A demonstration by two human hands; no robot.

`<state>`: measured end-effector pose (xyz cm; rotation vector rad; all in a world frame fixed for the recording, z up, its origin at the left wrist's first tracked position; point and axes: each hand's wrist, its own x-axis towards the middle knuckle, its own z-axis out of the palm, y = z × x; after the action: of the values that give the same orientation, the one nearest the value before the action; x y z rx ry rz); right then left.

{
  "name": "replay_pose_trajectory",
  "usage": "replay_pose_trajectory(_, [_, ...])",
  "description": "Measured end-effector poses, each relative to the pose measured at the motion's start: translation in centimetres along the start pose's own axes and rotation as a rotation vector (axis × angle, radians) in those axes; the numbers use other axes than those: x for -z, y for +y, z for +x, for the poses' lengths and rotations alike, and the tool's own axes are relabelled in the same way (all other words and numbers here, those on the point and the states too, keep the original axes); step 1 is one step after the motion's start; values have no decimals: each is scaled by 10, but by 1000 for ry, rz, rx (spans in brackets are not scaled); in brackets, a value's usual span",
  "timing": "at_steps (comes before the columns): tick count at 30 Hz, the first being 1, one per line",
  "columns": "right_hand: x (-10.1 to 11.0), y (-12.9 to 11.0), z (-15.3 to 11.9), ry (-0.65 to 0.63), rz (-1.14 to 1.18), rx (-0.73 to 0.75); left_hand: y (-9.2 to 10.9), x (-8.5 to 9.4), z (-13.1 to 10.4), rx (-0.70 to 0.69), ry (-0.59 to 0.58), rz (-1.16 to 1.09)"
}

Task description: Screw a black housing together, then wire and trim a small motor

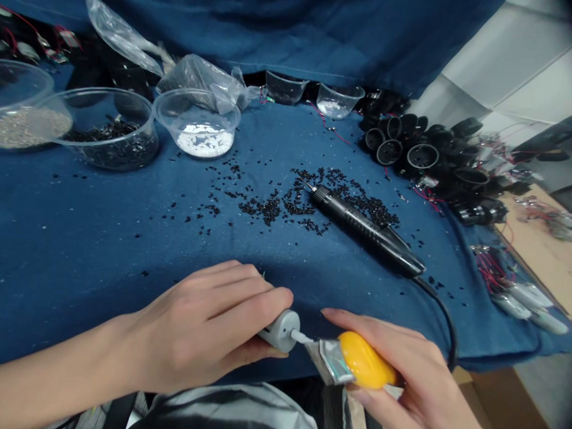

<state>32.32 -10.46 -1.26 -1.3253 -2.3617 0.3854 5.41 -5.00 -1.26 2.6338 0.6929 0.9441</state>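
My left hand [215, 325] is wrapped round a grey cylindrical part [281, 331], whose round end faces right with a thin whitish shaft [300, 336] sticking out. In my right hand [402, 371] is a yellow-bodied tool [365, 362] with a flat metal head [332, 362]. The tip of that metal head is at the end of the shaft; whether they touch is hard to tell. Beyond the hands, a black electric screwdriver [365, 229] lies on the blue cloth, its bit pointing to the upper left, among many small black screws [267, 208].
Clear tubs of small parts [107, 137] stand at the back left, with plastic bags [197, 78] behind. Black round housings [421, 154] are piled at the right. Wired grey parts [528, 301] lie near the right edge. The screwdriver's cable [445, 310] curves down at the right.
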Motion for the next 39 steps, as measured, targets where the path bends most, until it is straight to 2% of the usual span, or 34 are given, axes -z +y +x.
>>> replay_pose_trajectory(7, [-2,-4,3,18,0,5,0,2,0,6,12,44])
replay_pose_trajectory(12, [-9,0,18,6,141,-59,16,1,3,-97,-142,24])
replay_pose_trajectory(16, [-12,11,24,113,104,-186,9,-2,1,-34,-26,40])
replay_pose_trajectory(19, [-16,24,24,108,-28,-263,0,-3,-2,-19,16,28])
replay_pose_trajectory(23, [-26,43,29,110,-305,-263,-1,-2,-6,12,58,46])
replay_pose_trajectory(26, [-29,44,36,146,-374,-217,1,-3,-9,22,83,48])
replay_pose_trajectory(28, [-26,33,38,238,-259,-143,1,-4,-10,30,90,58])
replay_pose_trajectory(30, [-21,14,38,298,-13,-48,1,-4,-10,40,89,65])
replay_pose_trajectory(33, [-15,-17,39,266,353,95,0,-5,-11,40,89,55])
replay_pose_trajectory(36, [-17,-35,43,303,479,159,1,-5,-10,36,108,44])
replay_pose_trajectory(39, [-24,-36,49,357,529,122,0,-7,-9,38,123,65])
